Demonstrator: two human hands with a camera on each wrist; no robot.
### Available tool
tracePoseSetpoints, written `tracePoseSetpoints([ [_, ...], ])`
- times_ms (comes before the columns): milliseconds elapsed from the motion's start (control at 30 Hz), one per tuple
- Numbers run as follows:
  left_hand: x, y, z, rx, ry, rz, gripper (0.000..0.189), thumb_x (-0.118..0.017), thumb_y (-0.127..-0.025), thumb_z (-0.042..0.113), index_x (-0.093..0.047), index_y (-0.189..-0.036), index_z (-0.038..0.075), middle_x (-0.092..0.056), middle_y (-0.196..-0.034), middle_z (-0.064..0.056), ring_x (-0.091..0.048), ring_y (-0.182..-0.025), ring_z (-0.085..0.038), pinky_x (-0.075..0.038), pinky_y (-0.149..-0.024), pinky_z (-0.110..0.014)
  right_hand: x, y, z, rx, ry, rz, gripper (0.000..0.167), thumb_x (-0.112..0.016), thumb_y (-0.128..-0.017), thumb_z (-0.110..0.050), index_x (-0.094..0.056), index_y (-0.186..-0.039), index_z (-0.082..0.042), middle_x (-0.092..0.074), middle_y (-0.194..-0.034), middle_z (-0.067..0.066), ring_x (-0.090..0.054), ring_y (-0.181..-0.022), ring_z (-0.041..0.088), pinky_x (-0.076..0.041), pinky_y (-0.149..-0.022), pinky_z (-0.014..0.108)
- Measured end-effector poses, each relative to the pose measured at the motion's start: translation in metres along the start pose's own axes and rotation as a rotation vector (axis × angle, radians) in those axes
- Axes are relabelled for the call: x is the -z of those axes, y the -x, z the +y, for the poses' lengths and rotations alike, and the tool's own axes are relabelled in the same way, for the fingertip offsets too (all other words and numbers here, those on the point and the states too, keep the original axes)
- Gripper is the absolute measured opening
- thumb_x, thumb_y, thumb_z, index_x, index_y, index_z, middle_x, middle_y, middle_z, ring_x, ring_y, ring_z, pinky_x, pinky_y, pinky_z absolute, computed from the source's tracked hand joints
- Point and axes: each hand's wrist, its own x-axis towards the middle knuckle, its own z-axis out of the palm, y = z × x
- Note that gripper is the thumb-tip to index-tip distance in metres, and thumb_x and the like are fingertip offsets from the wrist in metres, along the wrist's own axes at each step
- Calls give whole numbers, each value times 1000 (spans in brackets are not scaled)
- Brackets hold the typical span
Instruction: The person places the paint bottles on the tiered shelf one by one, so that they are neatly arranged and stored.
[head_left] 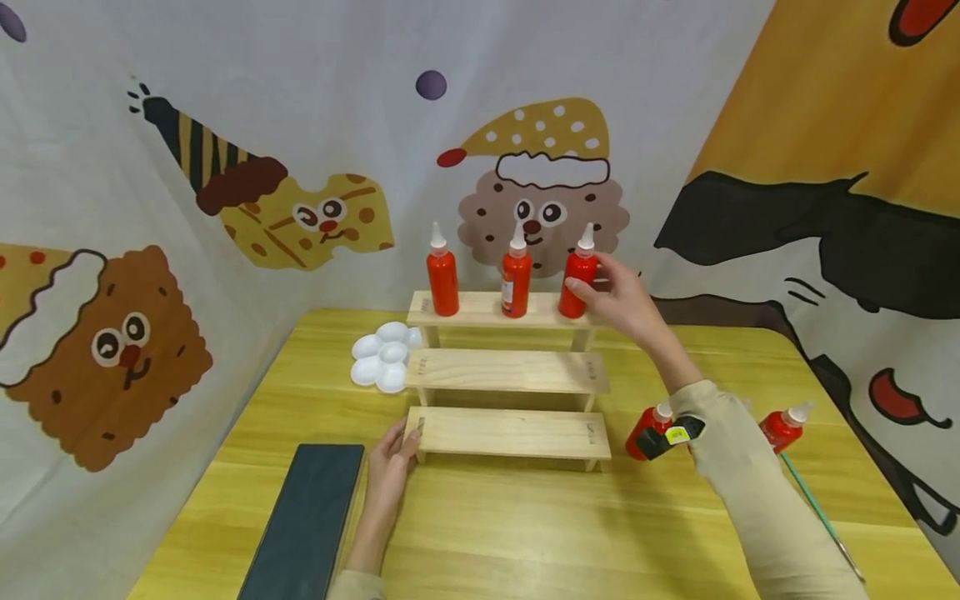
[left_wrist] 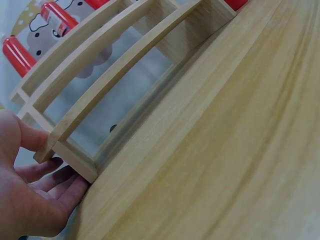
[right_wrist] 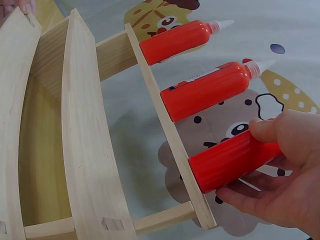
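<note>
A three-step wooden rack (head_left: 510,432) stands on the table. Three red paint bottles with white nozzle caps are upright on its top step: a left bottle (head_left: 444,283), a middle bottle (head_left: 516,285) and a right bottle (head_left: 573,298). My right hand (head_left: 622,302) holds the right bottle between thumb and fingers, its base at the step's surface in the right wrist view. The nozzle of that bottle is hidden behind the hand there. With thumb above and fingers below, my left hand (left_wrist: 35,185) grips the left end of the lowest step.
Left of the rack lies a white flower-shaped palette (head_left: 392,353), partly behind it. A dark flat board (head_left: 306,517) is at the front left. More red bottles stand right of the rack, one bottle (head_left: 643,433) partly behind my sleeve. A green-handled brush (head_left: 813,500) lies far right.
</note>
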Motion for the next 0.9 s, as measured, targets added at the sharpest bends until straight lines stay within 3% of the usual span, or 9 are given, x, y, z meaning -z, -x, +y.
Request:
tracePoseSetpoints([
  [267, 1, 0, -1, 0, -3, 3, 52, -57, -104, 22, -46, -149, -2, -54, -145, -28, -60, -120, -21, -53, -91, -26, 2, 2, -4, -63, 11, -18, 64, -63, -101, -33, -36, -153, -9, -46, -152, 22, -48, -135, 44, -45, -107, 58],
  [533, 1, 1, -1, 6, 7, 6, 52, -58, -104, 22, -47, -149, -2, -55, -144, -27, -62, -113, -14, -54, -88, -24, 14, 21, 4, -2, 20, -14, 67, -63, -101, -36, -36, -152, -2, -48, -151, 25, -49, -136, 45, -45, -108, 58],
  [767, 0, 3, 1, 8, 7, 3, 52, -58, -104, 22, -47, -149, -2, -55, -144, -28, -61, -112, -13, -53, -87, -23, 30, 48, 12, 13, 6, 24, 64, -62, -102, -36, -40, -152, -4, -51, -148, 24, -52, -134, 42, -46, -106, 57],
  [800, 0, 3, 1, 9, 7, 1, 52, -58, -104, 22, -46, -149, -2, -55, -144, -27, -61, -111, -13, -53, -87, -24, 31, 52, 14, 13, 9, 26, 63, -61, -102, -36, -40, -152, -4, -52, -148, 24, -52, -134, 41, -47, -106, 54],
  [900, 1, 3, 1, 11, 7, 2, 51, -57, -104, 21, -46, -149, -2, -55, -144, -27, -61, -112, -13, -53, -88, -24, 36, 62, 20, 23, 22, 34, 60, -61, -102, -34, -42, -151, -5, -55, -145, 23, -54, -132, 40, -52, -101, 30],
])
